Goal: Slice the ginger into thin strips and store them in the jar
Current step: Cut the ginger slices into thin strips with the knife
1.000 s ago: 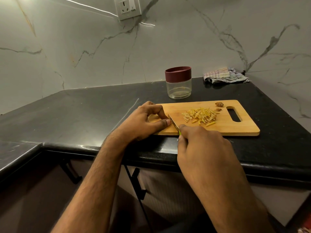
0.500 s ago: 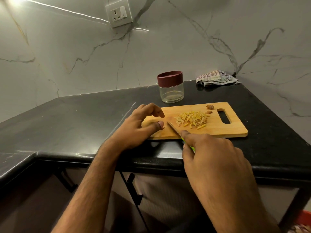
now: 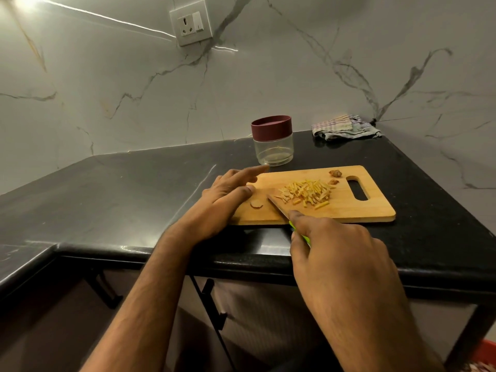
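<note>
- The counter [image 3: 134,183] is black and shiny, with a white marble wall behind it.
- The left hand [image 3: 225,197] lies over the left end of the board [image 3: 359,210]. Its fingers are straight and a little spread, and they hold nothing.
- A round ginger slice [image 3: 256,203] lies flat on the board, just beside the left thumb.
- The knife [image 3: 277,206] has its blade low over the board, between the slice and the strips.
- The right hand [image 3: 338,251] grips the green handle, fingers curled, with the first finger along the top.
- The strips [image 3: 306,193] lie in a pile in the middle of the board.
- Two ginger ends [image 3: 335,173] sit near the board's hole.
- The jar [image 3: 273,142] stands behind the board with its red lid on.
- A cloth [image 3: 345,128] lies in the far corner.
</note>
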